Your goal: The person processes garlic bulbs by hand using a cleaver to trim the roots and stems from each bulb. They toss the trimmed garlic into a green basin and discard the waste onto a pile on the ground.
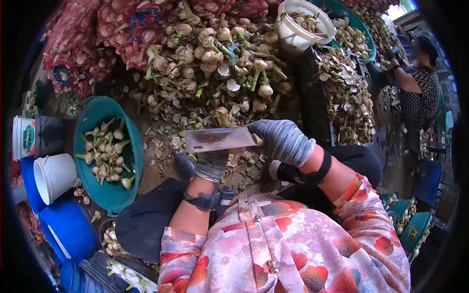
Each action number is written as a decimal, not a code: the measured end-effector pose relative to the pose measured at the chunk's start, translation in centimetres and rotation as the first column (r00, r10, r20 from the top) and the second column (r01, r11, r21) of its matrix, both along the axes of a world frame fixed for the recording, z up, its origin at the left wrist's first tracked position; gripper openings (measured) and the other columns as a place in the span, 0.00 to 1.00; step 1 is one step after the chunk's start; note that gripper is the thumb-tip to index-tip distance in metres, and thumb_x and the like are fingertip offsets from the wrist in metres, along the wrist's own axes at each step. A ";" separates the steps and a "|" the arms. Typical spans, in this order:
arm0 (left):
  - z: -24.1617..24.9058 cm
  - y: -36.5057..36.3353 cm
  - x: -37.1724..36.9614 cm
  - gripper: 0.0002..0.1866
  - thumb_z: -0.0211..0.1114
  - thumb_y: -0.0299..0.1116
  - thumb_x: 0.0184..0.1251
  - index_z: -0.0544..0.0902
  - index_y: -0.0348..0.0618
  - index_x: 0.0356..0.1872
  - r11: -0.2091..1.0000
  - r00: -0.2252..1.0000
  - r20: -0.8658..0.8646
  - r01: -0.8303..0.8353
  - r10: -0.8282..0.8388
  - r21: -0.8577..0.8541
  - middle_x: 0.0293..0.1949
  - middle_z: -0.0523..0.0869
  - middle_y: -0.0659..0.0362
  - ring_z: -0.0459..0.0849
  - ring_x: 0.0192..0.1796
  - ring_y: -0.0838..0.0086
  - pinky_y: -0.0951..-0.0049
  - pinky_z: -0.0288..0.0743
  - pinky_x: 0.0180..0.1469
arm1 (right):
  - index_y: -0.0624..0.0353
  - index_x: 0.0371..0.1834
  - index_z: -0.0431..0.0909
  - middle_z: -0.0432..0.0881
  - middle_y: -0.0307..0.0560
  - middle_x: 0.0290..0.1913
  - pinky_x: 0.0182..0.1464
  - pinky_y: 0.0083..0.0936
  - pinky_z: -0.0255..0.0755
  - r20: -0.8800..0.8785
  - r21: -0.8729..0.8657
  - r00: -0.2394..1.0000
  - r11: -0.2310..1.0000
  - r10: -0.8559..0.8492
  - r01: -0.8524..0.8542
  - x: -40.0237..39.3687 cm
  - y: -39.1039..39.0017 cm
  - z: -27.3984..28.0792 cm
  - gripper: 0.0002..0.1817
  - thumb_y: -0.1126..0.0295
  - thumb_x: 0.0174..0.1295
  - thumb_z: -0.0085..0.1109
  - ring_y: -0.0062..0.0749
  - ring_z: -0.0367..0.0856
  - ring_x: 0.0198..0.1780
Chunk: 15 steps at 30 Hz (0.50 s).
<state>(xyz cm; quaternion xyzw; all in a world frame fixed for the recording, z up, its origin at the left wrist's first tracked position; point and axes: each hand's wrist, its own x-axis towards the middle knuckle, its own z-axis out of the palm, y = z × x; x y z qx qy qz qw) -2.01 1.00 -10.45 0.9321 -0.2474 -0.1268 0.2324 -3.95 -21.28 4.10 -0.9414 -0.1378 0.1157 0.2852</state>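
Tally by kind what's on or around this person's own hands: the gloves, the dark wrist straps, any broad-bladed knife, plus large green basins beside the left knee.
Gloves: 2
Dark wrist straps: 2
Broad-bladed knife: 1
Large green basin: 1
Total: 6

The brown floor (151,167) bears a garlic heap (207,56), scattered trimmings (157,142) and 1 green basin (105,192).
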 end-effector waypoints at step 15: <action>5.0 -1.1 -0.6 0.20 0.56 0.30 0.66 0.74 0.42 0.60 0.953 0.843 0.445 0.257 -0.302 0.160 0.56 0.79 0.48 0.79 0.57 0.56 0.59 0.72 0.60 | 0.52 0.33 0.83 0.84 0.53 0.31 0.39 0.42 0.77 -0.190 -0.336 0.980 0.942 -0.064 -0.004 -0.3 -1.8 2.9 0.08 0.64 0.57 0.57 0.52 0.84 0.37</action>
